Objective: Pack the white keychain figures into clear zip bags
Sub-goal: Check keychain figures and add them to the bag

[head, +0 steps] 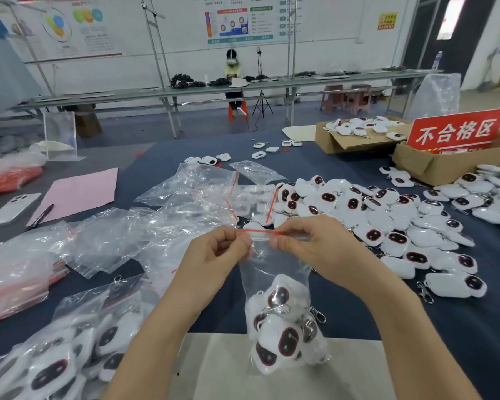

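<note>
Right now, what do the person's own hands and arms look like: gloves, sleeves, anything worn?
The left hand and right hand are bare: no gloves, rings or tape show. The left forearm and right forearm are uncovered to the frame's edge; no sleeve, watch or wristband is in view.

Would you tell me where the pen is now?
In the head view, the pen lies far left, on the pink paper's near corner, beside the white phone.

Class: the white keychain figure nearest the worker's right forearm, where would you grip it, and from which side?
Probably from above, pinching the white dark-faced keychain figure across its near and far edges: it lies flat on the dark blue table cover, its near side open. Its small metal clasp makes a poorer grip.
</note>
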